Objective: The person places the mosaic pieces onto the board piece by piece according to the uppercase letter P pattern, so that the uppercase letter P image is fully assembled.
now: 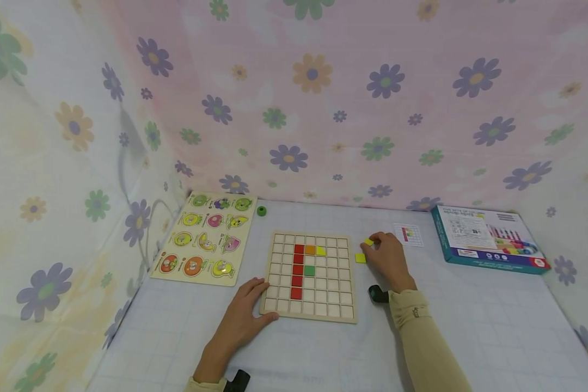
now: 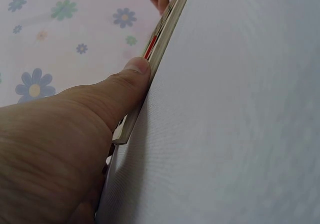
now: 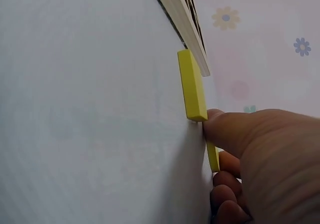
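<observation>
A wooden grid board (image 1: 328, 320) lies on the table, with a column of red tiles (image 1: 298, 270), an orange tile (image 1: 311, 250), a yellow tile (image 1: 320, 251) and a green tile (image 1: 310, 270) in its cells. At the board's front left corner my left hand (image 1: 242, 318) rests, fingers at the left edge and thumb (image 2: 135, 71) against the front edge. My right hand (image 1: 387, 258), right of the board, pinches a yellow square tile (image 3: 213, 156) between thumb and fingers. Nearer the board, a second yellow tile (image 3: 192, 86) lies on the table beside that hand.
A small pattern card (image 1: 409, 234) lies right of the right hand, with a boxed set (image 1: 490, 239) beyond it. To the left are a fruit picture board (image 1: 203, 239) and a small green ring (image 1: 261, 210). Flowered cloth (image 1: 343, 136) hangs behind the table.
</observation>
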`<act>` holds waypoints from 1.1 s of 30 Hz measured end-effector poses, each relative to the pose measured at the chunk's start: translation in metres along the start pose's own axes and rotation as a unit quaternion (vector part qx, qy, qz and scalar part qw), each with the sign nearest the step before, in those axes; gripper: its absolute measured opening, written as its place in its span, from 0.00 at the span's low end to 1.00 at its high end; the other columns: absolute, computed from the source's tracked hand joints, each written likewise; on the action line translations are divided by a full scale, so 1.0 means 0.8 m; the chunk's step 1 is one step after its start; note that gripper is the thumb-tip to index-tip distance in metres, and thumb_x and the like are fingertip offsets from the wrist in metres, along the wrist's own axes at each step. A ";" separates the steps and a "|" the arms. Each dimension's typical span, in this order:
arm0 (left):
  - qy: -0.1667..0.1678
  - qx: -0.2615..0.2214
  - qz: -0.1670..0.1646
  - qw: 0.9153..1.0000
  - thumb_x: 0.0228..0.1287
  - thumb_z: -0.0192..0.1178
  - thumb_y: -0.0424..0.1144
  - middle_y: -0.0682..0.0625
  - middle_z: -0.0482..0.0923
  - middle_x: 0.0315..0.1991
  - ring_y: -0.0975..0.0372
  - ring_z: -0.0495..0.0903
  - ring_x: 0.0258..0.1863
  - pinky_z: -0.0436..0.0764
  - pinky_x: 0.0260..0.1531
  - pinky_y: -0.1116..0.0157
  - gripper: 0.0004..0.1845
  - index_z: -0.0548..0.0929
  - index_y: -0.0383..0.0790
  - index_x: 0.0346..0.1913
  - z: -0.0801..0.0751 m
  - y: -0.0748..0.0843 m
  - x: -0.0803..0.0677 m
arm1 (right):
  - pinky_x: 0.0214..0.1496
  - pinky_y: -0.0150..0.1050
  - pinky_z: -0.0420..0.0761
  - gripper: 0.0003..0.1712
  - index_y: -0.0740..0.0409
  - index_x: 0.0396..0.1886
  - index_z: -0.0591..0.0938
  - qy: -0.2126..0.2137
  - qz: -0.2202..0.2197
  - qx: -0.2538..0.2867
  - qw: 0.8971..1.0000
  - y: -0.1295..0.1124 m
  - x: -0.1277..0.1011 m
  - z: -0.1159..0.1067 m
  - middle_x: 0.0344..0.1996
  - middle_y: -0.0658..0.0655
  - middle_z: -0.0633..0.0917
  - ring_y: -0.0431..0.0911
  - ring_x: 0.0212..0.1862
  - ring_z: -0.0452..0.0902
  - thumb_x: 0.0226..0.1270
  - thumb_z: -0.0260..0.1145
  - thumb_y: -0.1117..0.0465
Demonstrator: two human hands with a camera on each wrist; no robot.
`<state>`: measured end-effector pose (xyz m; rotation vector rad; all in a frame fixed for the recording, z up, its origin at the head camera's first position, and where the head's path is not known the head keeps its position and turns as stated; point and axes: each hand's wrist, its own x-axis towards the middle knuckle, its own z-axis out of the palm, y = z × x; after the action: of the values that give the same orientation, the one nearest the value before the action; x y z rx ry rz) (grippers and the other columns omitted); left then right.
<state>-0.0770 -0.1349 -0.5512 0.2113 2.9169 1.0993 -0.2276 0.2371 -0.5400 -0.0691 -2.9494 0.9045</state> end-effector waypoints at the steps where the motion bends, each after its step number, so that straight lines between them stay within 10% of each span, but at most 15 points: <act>1: 0.000 0.000 0.001 1.000 0.54 0.77 0.54 0.50 0.69 0.73 0.52 0.66 0.76 0.72 0.74 0.51 0.40 0.76 0.46 0.69 0.000 -0.001 0.000 | 0.46 0.50 0.80 0.26 0.67 0.53 0.82 0.002 0.000 0.001 1.000 0.001 -0.001 0.000 0.44 0.65 0.81 0.55 0.42 0.76 0.70 0.67 0.48; 33: -0.009 0.003 -0.004 1.000 0.55 0.76 0.56 0.50 0.67 0.75 0.51 0.64 0.76 0.71 0.74 0.50 0.41 0.75 0.47 0.71 -0.001 -0.004 0.002 | 0.44 0.44 0.82 0.25 0.60 0.57 0.84 -0.007 0.025 0.031 0.999 0.002 -0.002 -0.004 0.45 0.61 0.85 0.53 0.45 0.79 0.69 0.68 0.47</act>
<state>-0.0790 -0.1375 -0.5530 0.2084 2.9027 1.0808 -0.2255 0.2402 -0.5385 -0.1345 -2.9425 1.0047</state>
